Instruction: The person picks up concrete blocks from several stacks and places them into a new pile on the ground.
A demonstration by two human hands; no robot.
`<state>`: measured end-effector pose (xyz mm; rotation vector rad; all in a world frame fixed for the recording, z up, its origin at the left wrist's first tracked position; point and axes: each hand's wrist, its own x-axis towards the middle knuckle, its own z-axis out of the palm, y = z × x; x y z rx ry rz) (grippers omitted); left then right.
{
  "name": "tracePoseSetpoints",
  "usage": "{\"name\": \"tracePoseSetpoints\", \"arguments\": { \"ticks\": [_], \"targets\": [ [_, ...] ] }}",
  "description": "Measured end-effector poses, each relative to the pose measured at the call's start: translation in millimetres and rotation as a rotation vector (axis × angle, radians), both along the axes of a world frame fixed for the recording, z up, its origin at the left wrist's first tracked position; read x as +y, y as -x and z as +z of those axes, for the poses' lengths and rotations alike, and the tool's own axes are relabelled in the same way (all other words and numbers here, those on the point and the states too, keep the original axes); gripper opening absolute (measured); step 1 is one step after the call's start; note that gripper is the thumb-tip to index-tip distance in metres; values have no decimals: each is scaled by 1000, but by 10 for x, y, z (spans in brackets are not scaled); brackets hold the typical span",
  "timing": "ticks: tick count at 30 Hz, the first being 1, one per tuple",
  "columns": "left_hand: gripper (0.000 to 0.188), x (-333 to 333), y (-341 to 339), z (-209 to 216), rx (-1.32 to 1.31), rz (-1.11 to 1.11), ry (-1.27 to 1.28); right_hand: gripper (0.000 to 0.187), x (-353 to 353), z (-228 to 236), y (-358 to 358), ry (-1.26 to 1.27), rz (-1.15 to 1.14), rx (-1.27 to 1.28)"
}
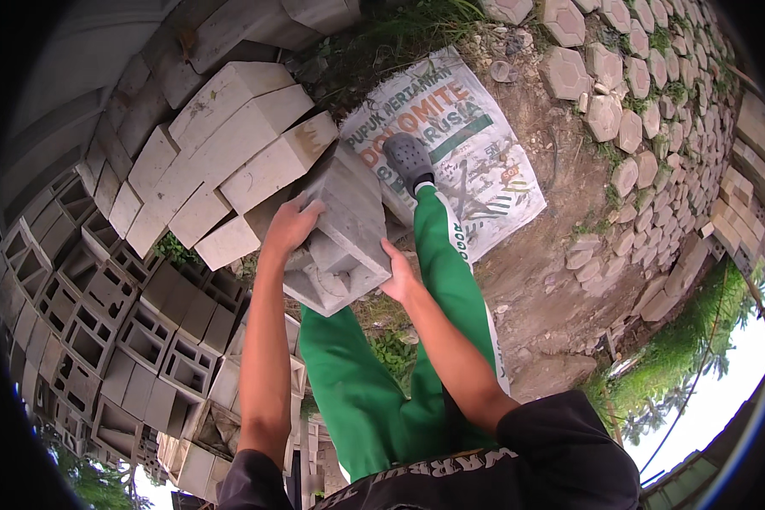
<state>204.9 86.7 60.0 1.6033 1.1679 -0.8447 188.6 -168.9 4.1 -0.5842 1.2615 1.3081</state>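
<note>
A grey concrete block (pixel 353 223) with a hollowed side is held in front of my legs, tilted. My left hand (pixel 293 225) grips its left edge, the fingertips hooked over the top. On the block's right lower edge, my right hand (pixel 397 270) is closed, with the thumb side showing and the other fingers partly hidden. Just beyond the block, a stack of pale concrete blocks (pixel 221 140) rises on the left. A printed white sack (pixel 493 170) lies flat on the ground, and my foot in a grey clog (pixel 406 160) stands on it.
More hollow concrete blocks (pixel 144 336) are piled along the left. Hexagonal pavers (pixel 603 117) lie in rows across the far right over bare dirt (pixel 544 280). Another stack of blocks (pixel 735 208) stands at the right edge. Grass (pixel 399 38) grows behind the sack.
</note>
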Motion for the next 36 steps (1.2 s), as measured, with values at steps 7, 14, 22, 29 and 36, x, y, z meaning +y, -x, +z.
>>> {"name": "tracePoseSetpoints", "arguments": {
  "ticks": [7, 14, 22, 29, 36],
  "targets": [
    [48, -119, -544, -537, 384, -634, 59, 48, 52, -116, 47, 7, -52, 163],
    [39, -349, -688, -620, 502, -754, -163, 44, 42, -76, -65, 10, -124, 197],
    [33, -310, -603, -666, 469, -738, -240, 43, 80, -80, -27, 41, -114, 152],
    [51, -343, -693, -660, 537, -761, -202, 48, 41, -131, 1, 35, -107, 134],
    [44, -340, -660, -735, 568, -741, -227, 49, 42, -98, -38, 56, -92, 70]
  ]
}}
